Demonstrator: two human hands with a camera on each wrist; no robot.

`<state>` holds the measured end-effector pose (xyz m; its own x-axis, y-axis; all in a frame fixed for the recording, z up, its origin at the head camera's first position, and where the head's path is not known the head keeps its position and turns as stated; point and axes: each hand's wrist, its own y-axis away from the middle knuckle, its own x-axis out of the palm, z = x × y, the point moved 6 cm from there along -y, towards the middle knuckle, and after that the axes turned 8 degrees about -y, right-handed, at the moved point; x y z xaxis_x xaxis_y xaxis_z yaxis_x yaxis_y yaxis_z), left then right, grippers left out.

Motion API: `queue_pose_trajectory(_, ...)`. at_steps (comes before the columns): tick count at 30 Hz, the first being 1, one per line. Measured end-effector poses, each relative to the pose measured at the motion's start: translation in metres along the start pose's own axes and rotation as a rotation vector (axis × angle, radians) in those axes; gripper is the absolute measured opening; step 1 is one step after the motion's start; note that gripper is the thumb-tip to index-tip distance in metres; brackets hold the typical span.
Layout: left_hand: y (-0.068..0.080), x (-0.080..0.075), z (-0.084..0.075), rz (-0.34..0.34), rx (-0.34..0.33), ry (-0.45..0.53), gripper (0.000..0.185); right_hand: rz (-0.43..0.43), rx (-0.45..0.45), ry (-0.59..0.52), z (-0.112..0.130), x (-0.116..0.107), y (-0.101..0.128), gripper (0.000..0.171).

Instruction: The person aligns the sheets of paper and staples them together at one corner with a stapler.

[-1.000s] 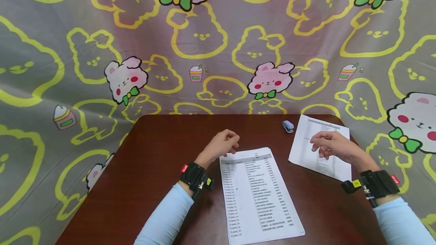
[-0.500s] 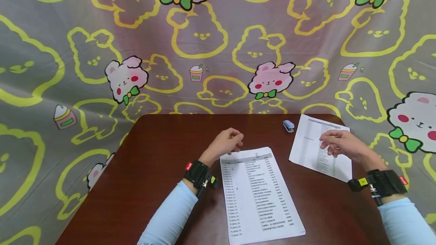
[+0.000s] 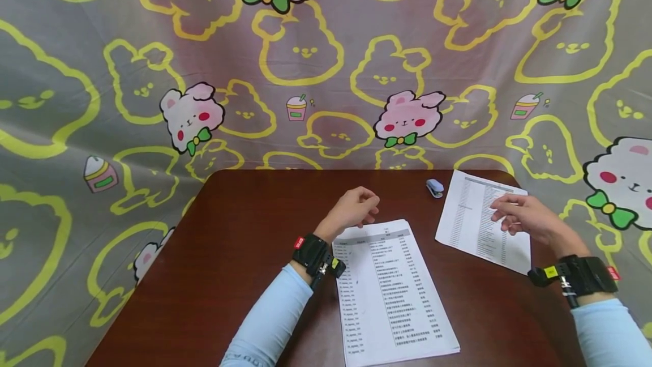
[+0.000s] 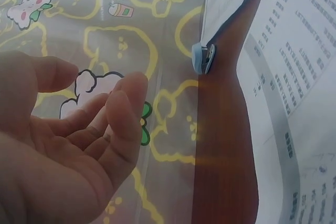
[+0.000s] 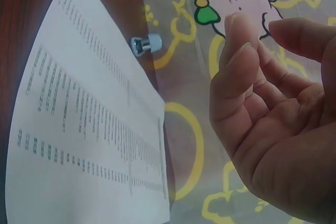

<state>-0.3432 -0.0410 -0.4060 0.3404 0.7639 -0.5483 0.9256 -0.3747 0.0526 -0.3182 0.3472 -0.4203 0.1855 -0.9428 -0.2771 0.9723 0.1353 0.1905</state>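
A stack of printed paper (image 3: 392,299) lies on the table, slightly askew, in the middle front of the head view. Over its far left corner hovers my left hand (image 3: 351,208), fingers loosely curled with nothing in them; the left wrist view shows a gap between thumb and fingertips. Farther right, another printed sheet (image 3: 468,225) lies tilted near the table's right edge. Above it is my right hand (image 3: 527,217), relaxed and holding nothing, as the right wrist view confirms. A small light-blue stapler (image 3: 434,188) sits at the back, just left of that sheet.
The dark brown wooden table (image 3: 244,254) has rounded far corners. Right behind it hangs a grey curtain (image 3: 326,89) printed with yellow outlines and cartoon rabbits. A black camera strap (image 3: 586,276) is on each wrist, below light-blue sleeves.
Both hands have drifted to the right, the left one over the stack's far edge and the right one across the sheet. The papers and stapler stay where they lie.
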Motion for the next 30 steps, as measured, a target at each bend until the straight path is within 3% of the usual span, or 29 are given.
queue_pose_trajectory(4, -0.003, 0.005, -0.003, 0.008, 0.000, 0.013, 0.031, -0.005, 0.007, -0.001, -0.004, -0.003, 0.000, 0.034)
queue_pose_trajectory(13, -0.010, 0.018, -0.011, 0.023, 0.003, 0.013, 0.031, -0.050, 0.029, 0.025, -0.016, -0.010, 0.001, 0.054)
queue_pose_trajectory(22, -0.015, 0.028, -0.015, 0.041, 0.001, 0.006, 0.030, -0.067, 0.031, -0.010, -0.019, -0.015, 0.001, 0.050)
queue_pose_trajectory(30, -0.016, 0.033, -0.022, 0.041, 0.020, -0.024, 0.027, -0.087, 0.055, 0.000, -0.030, -0.019, 0.001, 0.057)
